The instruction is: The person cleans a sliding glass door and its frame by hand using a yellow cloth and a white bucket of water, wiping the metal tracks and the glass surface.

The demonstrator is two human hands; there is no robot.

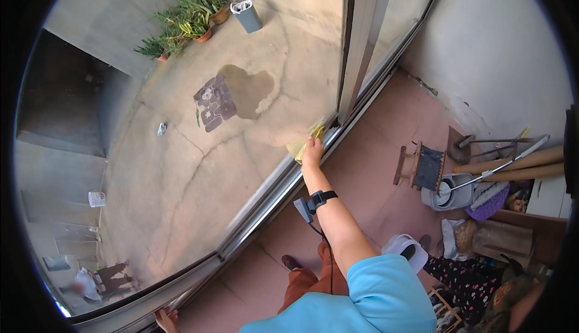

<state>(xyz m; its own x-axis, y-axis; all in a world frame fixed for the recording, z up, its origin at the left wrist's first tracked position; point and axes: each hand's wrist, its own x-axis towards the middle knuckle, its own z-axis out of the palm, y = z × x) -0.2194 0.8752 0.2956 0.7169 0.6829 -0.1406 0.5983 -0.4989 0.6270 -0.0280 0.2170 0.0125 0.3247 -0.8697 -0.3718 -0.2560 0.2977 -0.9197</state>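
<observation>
My right hand (312,152) grips a yellow cloth (318,132) and holds it against a large glass pane (253,161), low down by the metal sill track (271,206). A faint pale-yellow reflection of the cloth shows in the glass beside it. Close to the cloth stands the upright metal frame post (355,62). A strapped device with a cable sits on my right forearm. At the lower left, my left hand (167,320) touches the edge of the metal frame (149,303); only its fingers and part of the palm show.
Indoors at right are a small wooden stool (427,165), a mop bucket (450,193) with its mop, cardboard tubes (520,163) and a plastic tub (405,251). Another person in floral trousers (466,283) is at lower right. Beyond the glass are potted plants (185,23) and a grey bin (247,16).
</observation>
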